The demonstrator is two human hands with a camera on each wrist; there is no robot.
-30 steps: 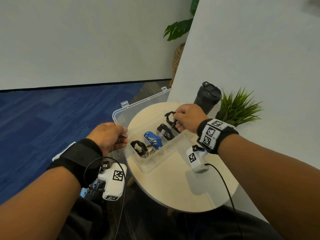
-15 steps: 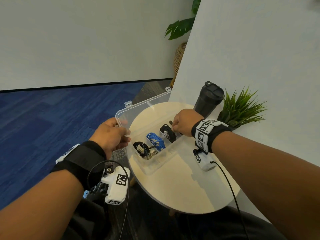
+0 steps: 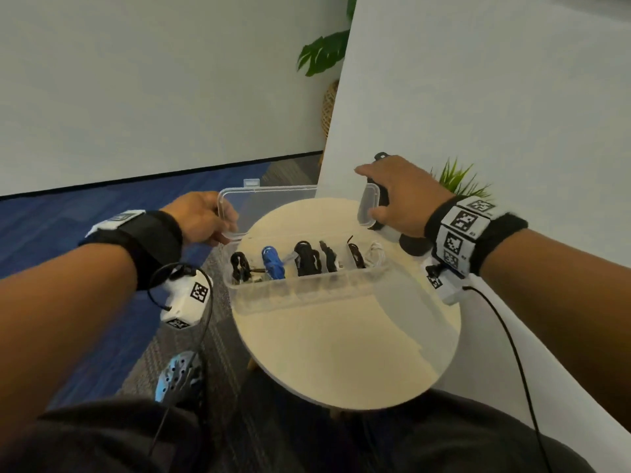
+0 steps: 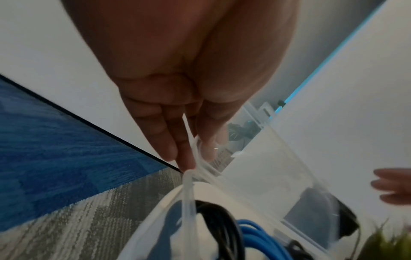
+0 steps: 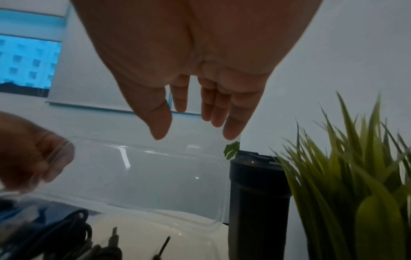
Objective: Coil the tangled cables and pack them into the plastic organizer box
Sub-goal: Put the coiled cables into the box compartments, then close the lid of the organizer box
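- Six coiled cables sit in a row inside the clear organizer box [image 3: 307, 291], each in its own slot between low dividers.
- Counting away from the left hand [image 3: 199, 218]: a black cable [image 3: 239, 264], a blue cable [image 3: 273, 262], a thicker black bundle [image 3: 307, 257], a thin black cable [image 3: 328, 256], a dark cable [image 3: 355, 256], and a white cable [image 3: 375, 252] nearest the right hand [image 3: 397, 196].
- Box and cables rest on the round table [image 3: 341, 349], toward its far side.
- Its transparent lid [image 3: 283, 209] stands raised behind the row of cables, hinged along the far wall of the box.
- Left hand pinches the lid's near-left corner; the left wrist view shows the thumb and fingers [image 4: 177, 149] closed on the thin plastic edge, with the black and blue coils just below the grip.
- Right hand is at the lid's other end, thumb in front of the corner and fingers behind it in the head view; the right wrist view shows the fingers [image 5: 213, 109] fairly straight and apart from the thumb, so I cannot tell whether they actually clamp the plastic.
- Just behind the right hand stands a dark tumbler [image 5: 258, 202], with a small green plant [image 5: 355, 184] beside it.
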